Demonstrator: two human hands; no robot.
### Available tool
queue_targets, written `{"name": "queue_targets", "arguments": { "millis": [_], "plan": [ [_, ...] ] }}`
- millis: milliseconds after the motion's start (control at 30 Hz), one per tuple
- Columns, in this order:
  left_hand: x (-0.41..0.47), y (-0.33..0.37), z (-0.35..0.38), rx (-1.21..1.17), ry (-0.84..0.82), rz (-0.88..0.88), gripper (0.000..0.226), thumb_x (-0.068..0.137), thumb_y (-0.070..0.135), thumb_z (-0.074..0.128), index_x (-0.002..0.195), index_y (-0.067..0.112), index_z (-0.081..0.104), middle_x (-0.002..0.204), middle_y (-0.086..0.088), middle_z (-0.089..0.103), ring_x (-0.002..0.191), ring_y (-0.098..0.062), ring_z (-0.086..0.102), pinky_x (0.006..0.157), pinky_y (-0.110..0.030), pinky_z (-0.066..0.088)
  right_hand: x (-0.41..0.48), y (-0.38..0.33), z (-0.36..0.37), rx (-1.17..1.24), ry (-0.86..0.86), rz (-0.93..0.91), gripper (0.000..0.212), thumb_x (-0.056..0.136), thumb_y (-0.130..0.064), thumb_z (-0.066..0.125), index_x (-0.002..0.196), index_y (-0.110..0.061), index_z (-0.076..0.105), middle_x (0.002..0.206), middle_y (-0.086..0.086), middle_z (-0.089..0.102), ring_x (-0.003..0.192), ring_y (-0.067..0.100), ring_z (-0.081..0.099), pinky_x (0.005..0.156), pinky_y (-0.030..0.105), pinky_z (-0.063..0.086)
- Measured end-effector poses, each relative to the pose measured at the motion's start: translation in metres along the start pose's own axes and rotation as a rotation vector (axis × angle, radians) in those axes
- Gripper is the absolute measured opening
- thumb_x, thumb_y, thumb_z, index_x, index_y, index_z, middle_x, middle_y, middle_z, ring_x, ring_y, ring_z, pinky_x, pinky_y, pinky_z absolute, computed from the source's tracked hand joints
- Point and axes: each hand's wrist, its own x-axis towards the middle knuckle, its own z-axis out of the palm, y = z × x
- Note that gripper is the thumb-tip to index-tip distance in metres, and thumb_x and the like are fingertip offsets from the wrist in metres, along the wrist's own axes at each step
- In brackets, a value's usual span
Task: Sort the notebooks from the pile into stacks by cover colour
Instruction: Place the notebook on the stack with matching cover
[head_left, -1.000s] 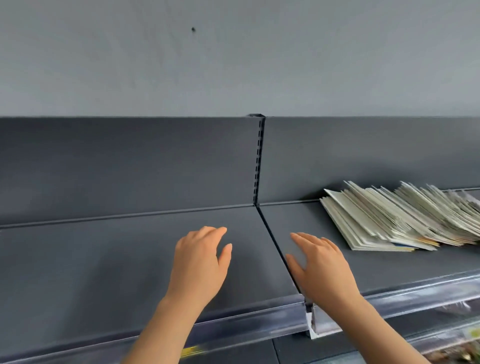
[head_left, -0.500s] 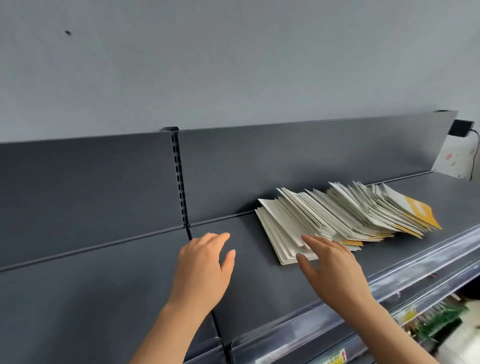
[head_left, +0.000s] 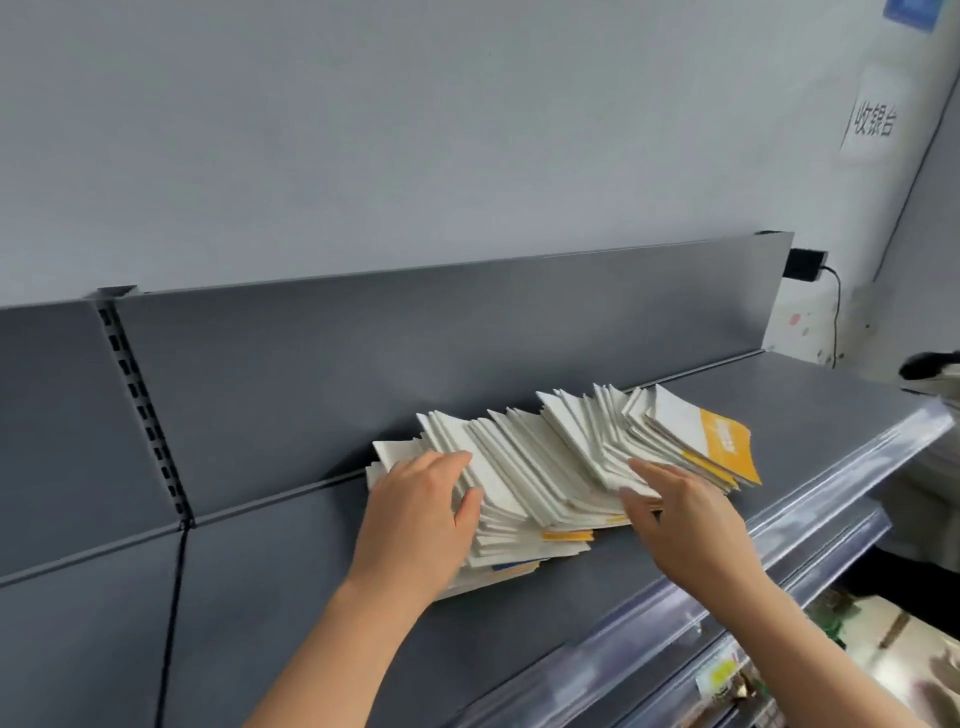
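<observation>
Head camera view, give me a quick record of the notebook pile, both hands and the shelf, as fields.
pile: notebooks fanned and overlapping, lying on grey shelf
covers: mostly white showing; orange cover at right end
left: left hand rests on pile's left end
right: right hand fingers touch pile's front edge, right part
sorted stacks: none visible

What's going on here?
A person works at a fanned pile of notebooks lying on a grey shelf. The left hand rests on the pile's left end, and the right hand touches its front edge further right. An orange cover shows at the right end. No sorted stacks are visible.
</observation>
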Motion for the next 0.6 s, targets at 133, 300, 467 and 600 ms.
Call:
{"name": "queue_targets", "arguments": {
  "millis": [133,300,467,600],
  "plan": [
    [0.035,0.052,0.042,-0.026,0.017,-0.019,0.037,0.096,0.034,0.045,0.132,0.026,0.053,0.118,0.008,0.06,0.114,-0.015,0.049,0.097,-0.026,0.039,0.048,0.069,-0.007,0.013,-0.028,0.05,0.034,0.096,-0.032,0.046,0.124,-0.017,0.059,0.128,0.0,0.06,0.114,0.027,0.055,0.086,0.035,0.045],
    [0.082,0.117,0.1,-0.066,-0.024,-0.024,0.032,0.096,0.033,0.047,0.123,0.022,0.059,0.111,0.005,0.062,0.109,-0.016,0.051,0.088,-0.026,0.042,0.091,0.156,-0.006,0.034,-0.162,0.091,0.037,0.099,-0.029,0.039,0.118,-0.004,0.058,0.126,0.009,0.058,0.113,0.03,0.052,0.089,0.038,0.043],
    [0.13,0.155,0.149,-0.06,-0.06,-0.062,0.031,0.095,0.03,0.048,0.122,0.02,0.062,0.112,0.002,0.062,0.11,-0.02,0.052,0.088,-0.03,0.043,0.115,0.205,-0.001,0.143,-0.303,-0.042,0.036,0.101,-0.027,0.035,0.128,-0.013,0.054,0.136,0.003,0.05,0.123,0.021,0.047,0.099,0.03,0.035],
    [0.159,0.179,0.171,0.093,-0.18,-0.111,0.03,0.094,0.032,0.048,0.072,0.013,0.054,0.074,0.001,0.051,0.081,-0.024,0.05,0.07,-0.034,0.042,0.122,0.222,0.001,0.135,-0.338,-0.183,0.037,0.101,-0.031,0.035,0.136,-0.027,0.048,0.145,-0.012,0.041,0.132,0.009,0.038,0.102,0.021,0.031]
  ]
}}
